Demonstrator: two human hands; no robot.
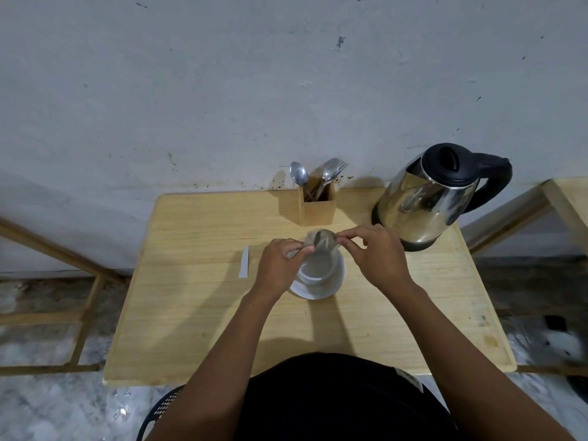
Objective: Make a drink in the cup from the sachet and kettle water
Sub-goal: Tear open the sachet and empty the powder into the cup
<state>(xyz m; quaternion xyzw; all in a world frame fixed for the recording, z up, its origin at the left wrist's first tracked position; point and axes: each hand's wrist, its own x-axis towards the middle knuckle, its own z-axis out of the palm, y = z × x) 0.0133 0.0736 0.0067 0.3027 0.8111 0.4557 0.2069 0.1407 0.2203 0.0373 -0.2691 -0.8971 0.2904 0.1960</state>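
A white cup [318, 268] stands on a white saucer [321, 289] in the middle of the wooden table [197, 313]. Both my hands hold a grey-brown sachet [319, 240] just above the cup's far rim. My left hand [280, 265] pinches its left end and my right hand [372, 253] pinches its right end. The sachet looks torn at the top and tilted over the cup. A steel kettle [426, 198] with a black lid and handle stands at the back right, just behind my right hand.
A torn white strip [244, 261] lies on the table left of the cup. A wooden holder [316, 202] with spoons and a fork stands at the back, against the wall. Wooden frames flank the table on both sides.
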